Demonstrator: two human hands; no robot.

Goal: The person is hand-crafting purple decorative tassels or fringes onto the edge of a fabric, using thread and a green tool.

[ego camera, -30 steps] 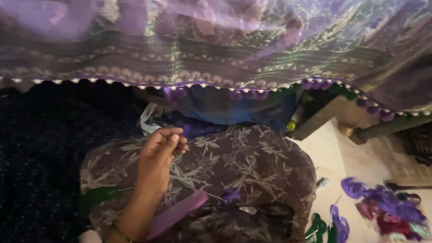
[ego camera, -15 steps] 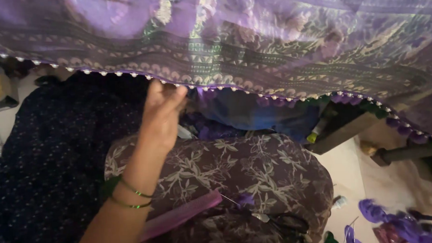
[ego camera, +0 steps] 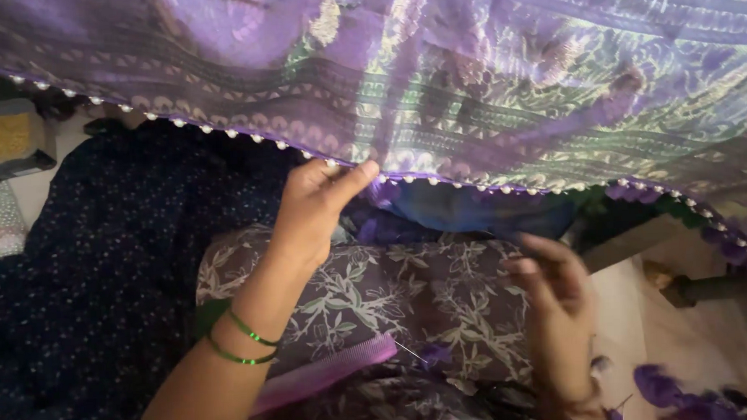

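From where I watch, the purple patterned fabric (ego camera: 486, 87) hangs across the whole upper part of the view, and I take it as my landmark. Along its lower edge runs a trim of small pale beads (ego camera: 439, 182), slanting down to the right. My left hand (ego camera: 319, 208) is raised to that edge, thumb and fingers pinched together on the beaded trim near the middle of the border. Two green bangles (ego camera: 241, 346) sit on that wrist, well below the fabric. My right hand (ego camera: 553, 290) hangs lower, below the fabric's edge and apart from it; its fingers are curled loosely, and I cannot tell whether they hold anything, since the hand is blurred.

Under the fabric, between the two hands, lies a purple floral-print cloth (ego camera: 394, 293) over the lap. A pink comb-like strip (ego camera: 326, 380) rests on it, just beneath the left forearm. A dark blue dotted cloth (ego camera: 100, 289) spreads out below the fabric's left end. Purple thread tufts (ego camera: 667, 386) lie below its right end.
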